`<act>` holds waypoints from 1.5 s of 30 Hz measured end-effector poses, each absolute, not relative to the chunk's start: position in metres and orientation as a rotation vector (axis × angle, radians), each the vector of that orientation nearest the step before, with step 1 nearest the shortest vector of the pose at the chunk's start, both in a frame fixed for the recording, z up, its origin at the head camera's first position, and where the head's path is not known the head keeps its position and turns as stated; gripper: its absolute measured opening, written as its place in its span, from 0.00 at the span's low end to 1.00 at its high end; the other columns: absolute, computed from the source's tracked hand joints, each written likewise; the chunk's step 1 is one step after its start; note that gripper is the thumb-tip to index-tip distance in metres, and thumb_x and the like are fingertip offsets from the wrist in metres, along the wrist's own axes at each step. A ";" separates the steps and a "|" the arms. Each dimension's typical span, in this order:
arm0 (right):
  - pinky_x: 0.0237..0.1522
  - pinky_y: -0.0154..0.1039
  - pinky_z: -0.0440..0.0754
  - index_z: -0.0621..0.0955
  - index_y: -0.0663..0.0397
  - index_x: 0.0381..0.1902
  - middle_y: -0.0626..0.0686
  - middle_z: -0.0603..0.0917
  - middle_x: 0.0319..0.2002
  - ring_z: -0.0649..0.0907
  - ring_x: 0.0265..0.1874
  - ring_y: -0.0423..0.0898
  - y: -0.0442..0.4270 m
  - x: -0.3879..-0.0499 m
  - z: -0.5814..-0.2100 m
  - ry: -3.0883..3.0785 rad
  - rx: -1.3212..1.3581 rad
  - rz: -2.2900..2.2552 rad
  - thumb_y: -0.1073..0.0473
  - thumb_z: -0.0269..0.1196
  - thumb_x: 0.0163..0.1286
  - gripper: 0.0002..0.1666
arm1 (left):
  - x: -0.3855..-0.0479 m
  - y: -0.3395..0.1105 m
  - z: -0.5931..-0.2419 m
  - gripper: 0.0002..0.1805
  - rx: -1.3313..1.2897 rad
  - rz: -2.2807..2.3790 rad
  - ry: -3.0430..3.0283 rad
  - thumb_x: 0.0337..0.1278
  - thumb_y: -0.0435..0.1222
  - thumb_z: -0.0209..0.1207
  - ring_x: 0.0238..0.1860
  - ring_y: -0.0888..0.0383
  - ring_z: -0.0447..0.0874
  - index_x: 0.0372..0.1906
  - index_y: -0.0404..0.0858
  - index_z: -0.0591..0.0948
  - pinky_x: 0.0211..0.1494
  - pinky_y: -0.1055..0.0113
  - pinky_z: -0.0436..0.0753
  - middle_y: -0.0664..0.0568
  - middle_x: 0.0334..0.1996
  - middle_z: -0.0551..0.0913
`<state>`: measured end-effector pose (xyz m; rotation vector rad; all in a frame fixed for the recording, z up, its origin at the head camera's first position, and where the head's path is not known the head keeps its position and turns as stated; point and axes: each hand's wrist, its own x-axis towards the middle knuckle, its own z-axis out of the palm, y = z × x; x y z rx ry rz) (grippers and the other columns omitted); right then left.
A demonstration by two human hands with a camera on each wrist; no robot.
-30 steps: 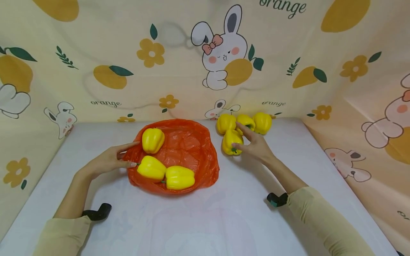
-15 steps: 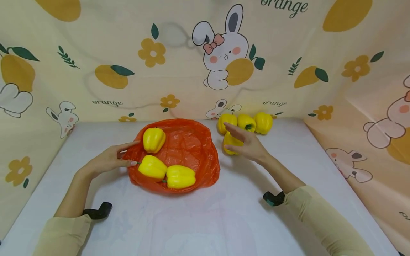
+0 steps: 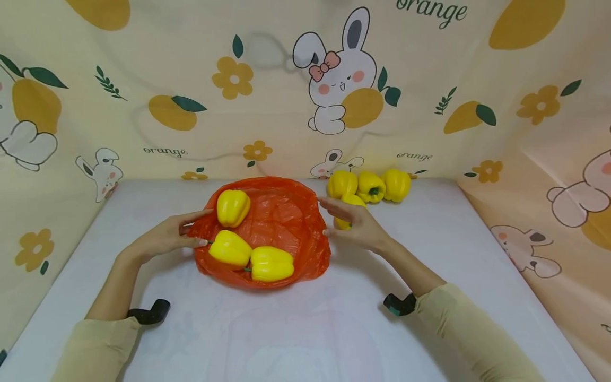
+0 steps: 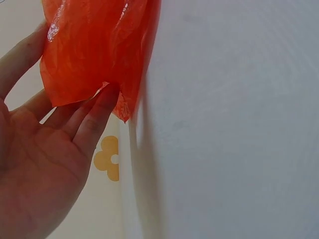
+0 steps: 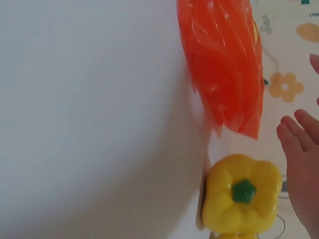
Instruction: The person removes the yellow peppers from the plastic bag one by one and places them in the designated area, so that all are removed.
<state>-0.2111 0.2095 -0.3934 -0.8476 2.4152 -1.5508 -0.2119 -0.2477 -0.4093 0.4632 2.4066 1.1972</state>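
An orange-red plastic bag (image 3: 274, 212) lies spread with its mouth up, holding three yellow bell peppers (image 3: 272, 263). My left hand (image 3: 162, 237) touches the bag's left side with thumb and index finger spread apart. In the left wrist view, its fairly straight fingers (image 4: 92, 122) reach against the bag's outer wall (image 4: 94, 55). My right hand (image 3: 358, 225) is beside the bag's right rim, fingers extended and holding nothing. It partly hides another yellow bell pepper (image 3: 354, 201); in the right wrist view, a pepper with a green stem (image 5: 241, 194) shows below the bag.
Three more yellow bell peppers (image 3: 369, 187) stand in a row at the back right, against the printed cloth backdrop (image 3: 267, 116). A white table surface (image 3: 267, 334) extends in front of the bag. Cloth also hangs at both sides.
My right hand has moved left from the loose peppers to the bag's right rim, without a pepper. My left hand stays at the bag. The whole head view has shifted slightly.
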 end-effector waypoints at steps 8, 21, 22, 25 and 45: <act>0.67 0.56 0.69 0.69 0.49 0.73 0.49 0.72 0.70 0.71 0.69 0.51 0.194 -0.209 -0.401 2.321 -0.937 -1.524 0.62 0.70 0.63 0.41 | -0.214 -0.247 -0.409 0.42 0.465 1.189 2.406 0.60 0.45 0.65 0.70 0.34 0.60 0.77 0.45 0.61 0.64 0.35 0.71 0.36 0.75 0.59; 0.67 0.52 0.71 0.70 0.52 0.72 0.52 0.74 0.69 0.72 0.68 0.50 0.161 -0.202 -0.404 2.275 -1.036 -1.411 0.66 0.71 0.61 0.41 | -0.212 -0.248 -0.411 0.41 0.466 1.187 2.411 0.61 0.44 0.65 0.69 0.34 0.62 0.77 0.45 0.61 0.64 0.35 0.71 0.36 0.74 0.59; 0.67 0.50 0.71 0.70 0.51 0.72 0.52 0.74 0.69 0.72 0.68 0.49 0.159 -0.202 -0.404 2.269 -1.052 -1.395 0.65 0.71 0.61 0.41 | -0.212 -0.248 -0.412 0.41 0.467 1.188 2.412 0.61 0.44 0.65 0.69 0.34 0.62 0.77 0.45 0.61 0.63 0.35 0.71 0.36 0.74 0.59; 0.67 0.45 0.72 0.71 0.48 0.71 0.52 0.75 0.68 0.74 0.66 0.48 0.154 -0.201 -0.403 2.252 -1.102 -1.346 0.62 0.72 0.62 0.41 | -0.211 -0.247 -0.412 0.41 0.465 1.193 2.406 0.61 0.44 0.65 0.69 0.33 0.62 0.77 0.45 0.61 0.64 0.35 0.70 0.36 0.74 0.59; 0.69 0.40 0.68 0.67 0.44 0.74 0.37 0.67 0.72 0.66 0.70 0.38 0.121 -0.198 -0.413 2.114 -1.302 -1.078 0.58 0.72 0.63 0.44 | -0.211 -0.248 -0.410 0.40 0.481 1.188 2.416 0.61 0.43 0.65 0.68 0.34 0.62 0.76 0.44 0.62 0.64 0.36 0.71 0.35 0.74 0.59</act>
